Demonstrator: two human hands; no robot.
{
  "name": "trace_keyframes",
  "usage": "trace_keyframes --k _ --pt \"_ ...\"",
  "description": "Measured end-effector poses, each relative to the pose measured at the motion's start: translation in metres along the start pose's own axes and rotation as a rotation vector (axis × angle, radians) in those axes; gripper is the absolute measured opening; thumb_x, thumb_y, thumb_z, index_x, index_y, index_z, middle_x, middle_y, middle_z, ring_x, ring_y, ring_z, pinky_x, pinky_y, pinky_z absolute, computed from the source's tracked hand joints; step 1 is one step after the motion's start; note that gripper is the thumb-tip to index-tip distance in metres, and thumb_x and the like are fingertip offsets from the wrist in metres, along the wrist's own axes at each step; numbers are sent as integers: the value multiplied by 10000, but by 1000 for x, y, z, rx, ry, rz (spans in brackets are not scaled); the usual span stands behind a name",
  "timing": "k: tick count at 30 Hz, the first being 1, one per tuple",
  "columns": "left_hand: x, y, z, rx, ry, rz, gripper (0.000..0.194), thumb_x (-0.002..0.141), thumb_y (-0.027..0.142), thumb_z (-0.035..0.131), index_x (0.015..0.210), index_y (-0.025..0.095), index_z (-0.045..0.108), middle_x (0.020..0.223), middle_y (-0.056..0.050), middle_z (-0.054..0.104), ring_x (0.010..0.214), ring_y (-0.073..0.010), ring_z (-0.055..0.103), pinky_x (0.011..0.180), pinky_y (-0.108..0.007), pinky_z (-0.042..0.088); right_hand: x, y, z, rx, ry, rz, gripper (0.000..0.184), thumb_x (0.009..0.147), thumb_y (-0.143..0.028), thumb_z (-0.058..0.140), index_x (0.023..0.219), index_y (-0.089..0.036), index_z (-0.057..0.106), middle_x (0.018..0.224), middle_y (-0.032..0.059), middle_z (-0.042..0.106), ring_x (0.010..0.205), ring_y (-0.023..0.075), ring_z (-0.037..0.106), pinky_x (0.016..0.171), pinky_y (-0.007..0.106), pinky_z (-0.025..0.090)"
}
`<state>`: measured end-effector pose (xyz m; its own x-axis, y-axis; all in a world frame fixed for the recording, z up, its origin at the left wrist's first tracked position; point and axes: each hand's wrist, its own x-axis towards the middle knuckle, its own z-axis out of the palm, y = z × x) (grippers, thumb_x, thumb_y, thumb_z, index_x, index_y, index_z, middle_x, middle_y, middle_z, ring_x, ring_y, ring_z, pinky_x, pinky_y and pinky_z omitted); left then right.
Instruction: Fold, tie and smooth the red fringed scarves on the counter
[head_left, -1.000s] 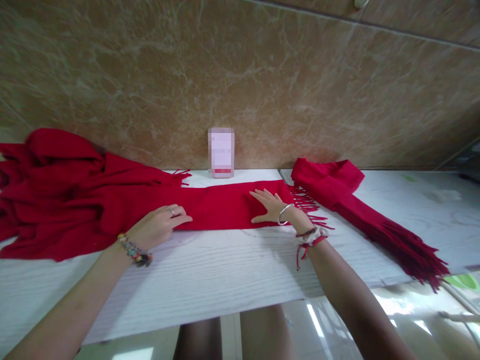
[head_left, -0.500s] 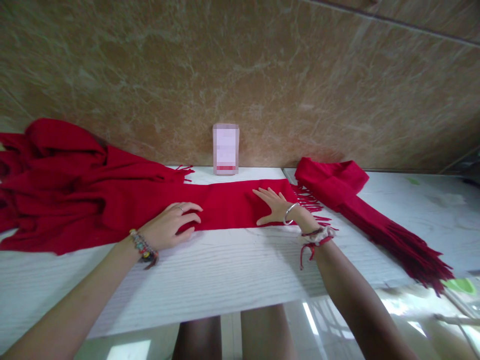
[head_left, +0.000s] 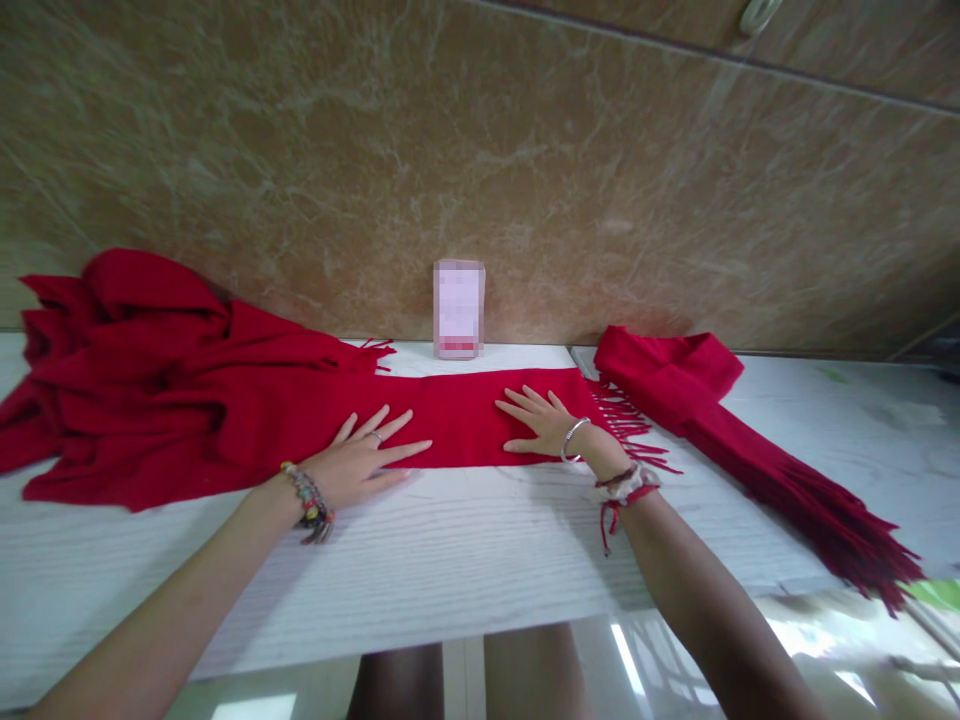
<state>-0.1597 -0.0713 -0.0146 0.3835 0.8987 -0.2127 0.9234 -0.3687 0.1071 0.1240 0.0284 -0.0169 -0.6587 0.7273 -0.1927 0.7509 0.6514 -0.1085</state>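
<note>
A red fringed scarf [head_left: 457, 420] lies along the table, flat in the middle and bunched into loose folds on the left. My left hand [head_left: 360, 462] rests on its near edge with fingers spread, a ring on one of them. Near the fringed right end, my right hand [head_left: 536, 422] lies palm down on the flat part, fingers apart. Neither hand grips the cloth. To the right is a second red scarf [head_left: 675, 375], folded narrow, its fringe pointing toward the table's front edge.
A phone [head_left: 459, 315] with a blurred screen leans against the brown marbled wall [head_left: 480, 150] behind the scarf. The white wood-grain table [head_left: 450, 560] ends just before my legs. Something green [head_left: 937, 593] shows below the table at the right.
My left hand has slid slightly right, and its fingers have straightened and spread. My right hand stays on the cloth with little movement. The camera view has shifted slightly.
</note>
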Motion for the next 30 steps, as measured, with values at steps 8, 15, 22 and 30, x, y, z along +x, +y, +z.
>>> trace_keyframes --k 8,15,22,30 --pt "31 20 -20 82 178 -2 376 904 289 301 1195 224 530 1292 -63 493 1279 -209 298 1047 -451 175 -2 -4 -3 -30 -4 4 727 768 -636 417 1383 -297 229 1463 47 186 1335 309 97 1029 587 133" --pt "60 38 -4 69 81 121 463 900 262 340 1358 217 293 1438 -87 254 1326 -226 182 1041 -467 205 -4 -6 -5 -15 -26 14 743 766 -650 398 1388 -289 215 1468 54 163 1336 307 90 1026 592 127" --pt "53 40 -8 21 5 85 502 894 284 361 1377 218 246 1455 -88 189 1334 -239 142 1047 -495 167 -5 -4 -4 5 -4 3 729 760 -623 444 1374 -268 273 1460 60 189 1335 299 111 1035 577 129" --pt "25 31 -18 -89 -145 -78 574 847 329 423 1380 213 243 1467 -87 133 1336 -254 120 1044 -497 182 5 2 -8 58 246 21 426 824 -338 476 1213 -172 528 1250 106 530 1173 240 465 982 420 366"
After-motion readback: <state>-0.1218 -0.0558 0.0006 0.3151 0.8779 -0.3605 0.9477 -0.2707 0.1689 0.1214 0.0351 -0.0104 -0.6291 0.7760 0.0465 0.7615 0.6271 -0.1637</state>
